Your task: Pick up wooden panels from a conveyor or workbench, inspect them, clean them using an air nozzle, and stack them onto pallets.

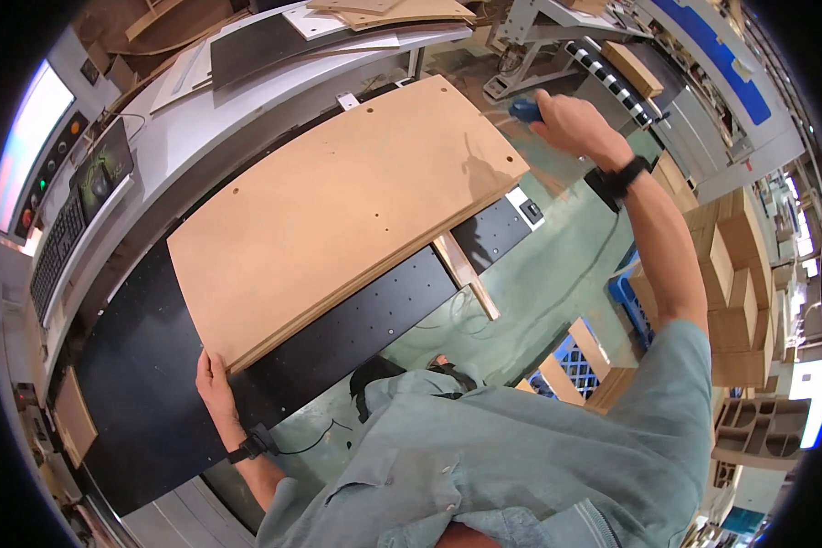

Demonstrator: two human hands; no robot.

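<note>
Now the left hand (216, 385) grips stacked boards (338, 205), the right hand (575, 126) a blue object (523, 111).

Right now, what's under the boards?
The black table shows past the near edge and left end of the boards, and a wooden strip pokes out at the near side. How far the strip runs underneath, and anything else there, is covered.

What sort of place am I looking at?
Probably a woodworking workshop: a flat tan wood-like panel with small round holes lies over a flat black worktable, with a grey control console with coloured buttons at left.
</note>
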